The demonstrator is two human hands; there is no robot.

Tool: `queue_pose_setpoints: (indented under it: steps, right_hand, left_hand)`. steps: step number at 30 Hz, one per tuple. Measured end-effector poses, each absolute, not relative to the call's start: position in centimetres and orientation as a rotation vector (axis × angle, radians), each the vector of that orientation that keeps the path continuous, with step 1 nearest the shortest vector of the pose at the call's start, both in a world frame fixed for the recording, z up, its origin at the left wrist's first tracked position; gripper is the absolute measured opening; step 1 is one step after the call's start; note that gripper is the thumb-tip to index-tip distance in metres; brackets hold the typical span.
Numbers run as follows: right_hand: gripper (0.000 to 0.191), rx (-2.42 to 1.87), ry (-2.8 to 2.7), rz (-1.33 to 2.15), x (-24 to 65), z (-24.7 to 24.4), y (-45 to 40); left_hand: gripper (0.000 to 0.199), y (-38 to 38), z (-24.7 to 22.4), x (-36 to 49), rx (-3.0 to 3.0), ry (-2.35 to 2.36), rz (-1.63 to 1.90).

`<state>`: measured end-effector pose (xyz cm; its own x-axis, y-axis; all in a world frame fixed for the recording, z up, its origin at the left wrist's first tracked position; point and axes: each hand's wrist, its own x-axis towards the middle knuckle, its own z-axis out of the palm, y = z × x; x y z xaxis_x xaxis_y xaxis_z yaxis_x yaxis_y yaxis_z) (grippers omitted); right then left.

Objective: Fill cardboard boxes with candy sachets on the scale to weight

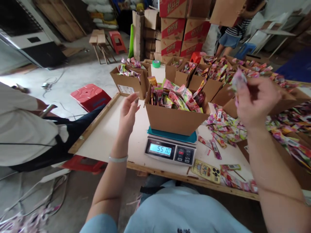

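Observation:
A cardboard box [175,118] heaped with small candy packets [178,97] rests on a digital scale [170,150] whose lit display reads 551.0. Just left of the box, my left hand [129,111] hovers with fingers apart and nothing in it. My right hand [257,97] is raised to the right of the box, its fingers pinching a small pink packet [239,79], which motion blurs. Beneath that hand, loose packets [225,129] lie scattered on the white table [109,129].
More packet-filled boxes [132,81] line the table's far side. A phone in a yellow case [206,171] lies in front of the scale, near the edge. Green tape [156,63] sits behind. Someone sits at the left; another person carries a carton [225,13] beyond stacked cartons [172,29].

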<state>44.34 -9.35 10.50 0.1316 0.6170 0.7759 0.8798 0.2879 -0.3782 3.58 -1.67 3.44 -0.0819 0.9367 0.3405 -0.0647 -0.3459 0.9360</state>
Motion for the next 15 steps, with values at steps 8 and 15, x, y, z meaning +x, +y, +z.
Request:
queue_pose_setpoints:
  steps: [8, 15]
  right_hand:
    - [0.021, -1.441, -2.598, 0.274, 31.6, 13.6, -1.1]
    - [0.035, -1.450, -2.646, 0.441, 33.1, 16.6, -3.1]
  left_hand:
    - [0.057, -2.1, 3.5, 3.6, 1.356, 1.050, 1.503]
    - [0.056, -1.8, 2.6, 3.2, 1.316, 1.003, 1.452]
